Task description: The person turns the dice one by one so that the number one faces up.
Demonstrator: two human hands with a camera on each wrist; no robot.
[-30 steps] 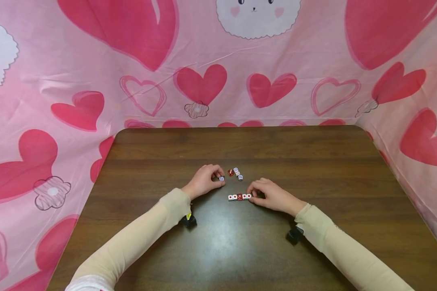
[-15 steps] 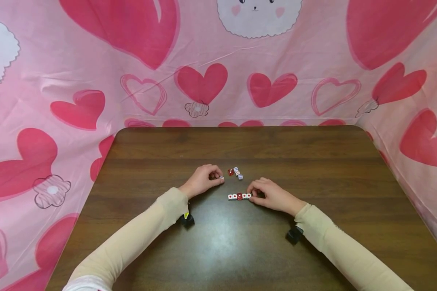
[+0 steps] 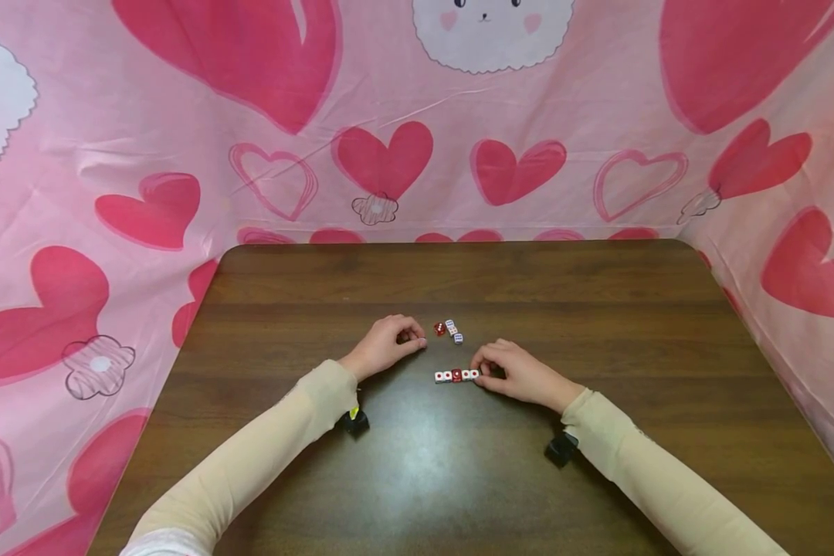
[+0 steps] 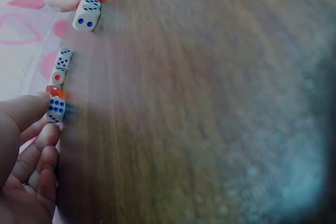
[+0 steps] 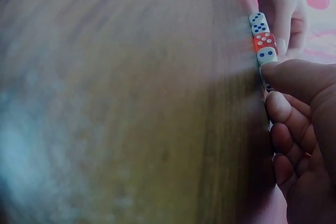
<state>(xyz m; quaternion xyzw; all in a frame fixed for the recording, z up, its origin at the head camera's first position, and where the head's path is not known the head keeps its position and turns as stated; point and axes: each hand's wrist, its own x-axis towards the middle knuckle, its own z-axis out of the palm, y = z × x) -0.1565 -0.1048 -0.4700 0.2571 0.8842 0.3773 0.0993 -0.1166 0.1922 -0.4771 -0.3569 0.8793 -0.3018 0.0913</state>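
Observation:
In the head view my left hand (image 3: 387, 342) pinches a small white die (image 4: 56, 109) between thumb and fingers; from above the fingers hide most of it. The left wrist view shows blue pips on this die by the thumb tip. Just beyond it lie a red die (image 3: 440, 329) and several white dice, one of them a white die (image 3: 458, 338) nearest me. My right hand (image 3: 521, 372) holds the white die (image 3: 475, 374) at the right end of a straight row, thumb against its near side. A red die (image 3: 457, 375) sits mid-row between white dice with red single pips up.
The brown wooden table (image 3: 417, 479) reaches to a pink heart-printed cloth (image 3: 452, 93) hung behind and at the sides. A small black device (image 3: 561, 449) is at the right wrist and another black device (image 3: 355, 422) at the left.
My left hand has drawn slightly left and turned the die, whose blue-pipped face no longer shows from above. The right hand and the row of dice keep their place.

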